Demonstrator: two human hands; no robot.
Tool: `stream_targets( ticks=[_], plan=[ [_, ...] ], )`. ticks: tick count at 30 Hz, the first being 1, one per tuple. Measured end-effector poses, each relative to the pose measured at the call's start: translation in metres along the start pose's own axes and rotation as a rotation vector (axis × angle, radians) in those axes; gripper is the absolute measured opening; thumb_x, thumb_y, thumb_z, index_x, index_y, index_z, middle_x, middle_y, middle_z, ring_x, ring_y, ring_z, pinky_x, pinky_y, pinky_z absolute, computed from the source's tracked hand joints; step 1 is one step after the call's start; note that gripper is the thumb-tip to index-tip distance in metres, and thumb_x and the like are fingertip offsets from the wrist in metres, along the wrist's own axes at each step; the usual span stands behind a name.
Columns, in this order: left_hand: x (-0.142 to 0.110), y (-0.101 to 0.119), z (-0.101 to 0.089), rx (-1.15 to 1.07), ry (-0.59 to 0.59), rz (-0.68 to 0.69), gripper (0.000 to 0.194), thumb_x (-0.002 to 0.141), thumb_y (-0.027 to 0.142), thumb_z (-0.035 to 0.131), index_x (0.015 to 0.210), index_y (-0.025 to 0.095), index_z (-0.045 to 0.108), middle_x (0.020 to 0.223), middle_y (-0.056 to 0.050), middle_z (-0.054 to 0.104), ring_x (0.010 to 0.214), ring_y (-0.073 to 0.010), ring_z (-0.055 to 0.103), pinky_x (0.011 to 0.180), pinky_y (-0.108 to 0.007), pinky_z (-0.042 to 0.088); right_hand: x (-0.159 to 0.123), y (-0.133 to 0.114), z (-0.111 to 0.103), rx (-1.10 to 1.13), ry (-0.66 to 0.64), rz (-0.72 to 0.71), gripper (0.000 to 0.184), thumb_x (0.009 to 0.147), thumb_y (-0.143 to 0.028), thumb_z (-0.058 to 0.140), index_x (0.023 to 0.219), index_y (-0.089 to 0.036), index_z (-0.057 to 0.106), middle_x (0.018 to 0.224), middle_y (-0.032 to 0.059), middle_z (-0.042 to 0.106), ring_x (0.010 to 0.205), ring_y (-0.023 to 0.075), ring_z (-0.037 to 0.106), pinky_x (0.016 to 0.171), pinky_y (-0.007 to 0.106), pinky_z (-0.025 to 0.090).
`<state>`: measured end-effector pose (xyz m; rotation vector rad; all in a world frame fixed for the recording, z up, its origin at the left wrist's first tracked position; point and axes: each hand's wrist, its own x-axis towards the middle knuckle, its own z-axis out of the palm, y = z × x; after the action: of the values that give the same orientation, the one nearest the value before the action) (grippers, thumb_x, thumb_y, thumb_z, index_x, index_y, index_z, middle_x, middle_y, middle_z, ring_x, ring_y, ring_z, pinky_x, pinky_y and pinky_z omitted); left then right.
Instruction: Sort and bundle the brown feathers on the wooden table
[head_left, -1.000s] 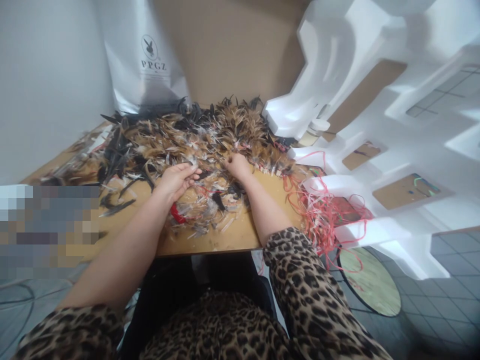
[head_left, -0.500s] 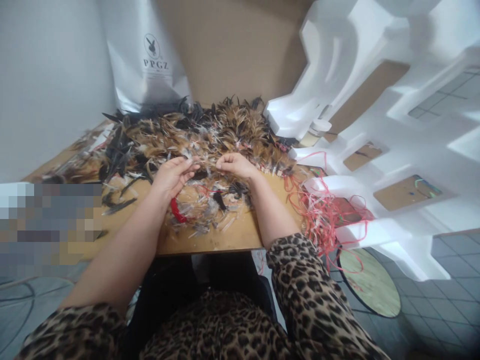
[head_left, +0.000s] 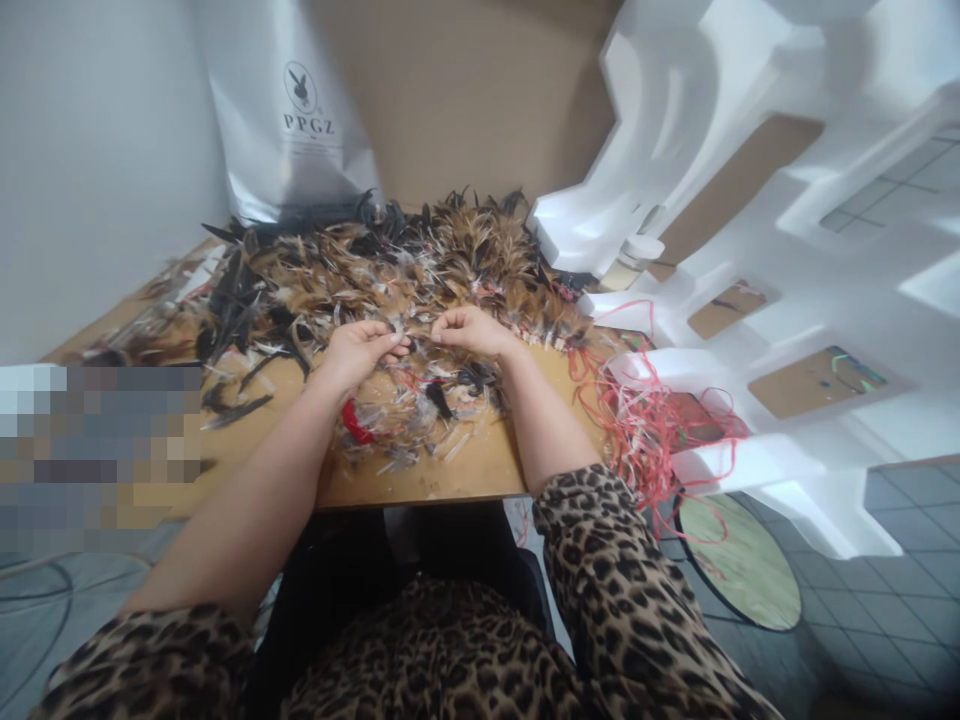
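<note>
Both hands are above the near side of a wide heap of brown and black feathers (head_left: pixel 337 265). My left hand (head_left: pixel 360 352) pinches what looks like a small pale feather between thumb and fingers. A short gap to its right, my right hand (head_left: pixel 469 331) is closed with thumb and forefinger together; what lies in that pinch is too small to make out. Below the hands lie loose feathers with pale quills (head_left: pixel 405 440), some dark pieces, and a bright red band (head_left: pixel 355 424) beside my left wrist.
A tangle of red strings (head_left: pixel 645 430) hangs over the right edge of the wooden table (head_left: pixel 480 470). White moulded foam (head_left: pixel 660 110) rises on the right, with a white-lidded jar (head_left: pixel 637 255) by it. Behind the feathers stands a white printed bag (head_left: pixel 307 150). A round stool seat (head_left: pixel 742 560) is lower right.
My left hand has lowered a little and turned, its fingers now closer together and nearer to my right hand. The right hand has barely moved.
</note>
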<state>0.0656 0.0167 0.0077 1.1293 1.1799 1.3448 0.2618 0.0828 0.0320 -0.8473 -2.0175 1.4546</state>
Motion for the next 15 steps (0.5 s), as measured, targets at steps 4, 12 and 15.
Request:
stream_targets(
  ticks=[4, 12, 15],
  plan=[
    [0.000, 0.000, 0.001, -0.072, 0.005, -0.041, 0.016, 0.061, 0.020, 0.073, 0.065, 0.009, 0.063, 0.066, -0.007, 0.068, 0.056, -0.0090, 0.062, 0.056, -0.016, 0.049, 0.001, 0.000, 0.001, -0.008, 0.018, 0.006, 0.025, 0.063, -0.033, 0.067, 0.070, -0.010, 0.061, 0.057, -0.0033, 0.055, 0.053, 0.0051, 0.044, 0.054, 0.019, 0.034],
    [0.002, 0.006, -0.003, -0.404, 0.028, -0.063, 0.006, 0.066, 0.010, 0.068, 0.065, 0.010, 0.063, 0.071, -0.007, 0.068, 0.061, -0.0066, 0.063, 0.055, -0.011, 0.048, 0.008, 0.006, 0.005, 0.009, 0.447, -0.023, 0.025, 0.061, -0.029, 0.068, 0.079, -0.012, 0.064, 0.070, -0.0016, 0.062, 0.061, 0.0070, 0.050, 0.066, 0.022, 0.041],
    [0.002, 0.007, -0.003, -0.475, 0.020, -0.074, 0.009, 0.068, 0.007, 0.066, 0.062, 0.010, 0.060, 0.070, -0.006, 0.068, 0.061, -0.0062, 0.062, 0.054, -0.010, 0.047, 0.009, 0.001, 0.017, 0.116, 0.335, -0.037, 0.029, 0.060, -0.031, 0.071, 0.081, -0.013, 0.065, 0.074, -0.0005, 0.064, 0.065, 0.0076, 0.053, 0.071, 0.023, 0.043]
  ],
)
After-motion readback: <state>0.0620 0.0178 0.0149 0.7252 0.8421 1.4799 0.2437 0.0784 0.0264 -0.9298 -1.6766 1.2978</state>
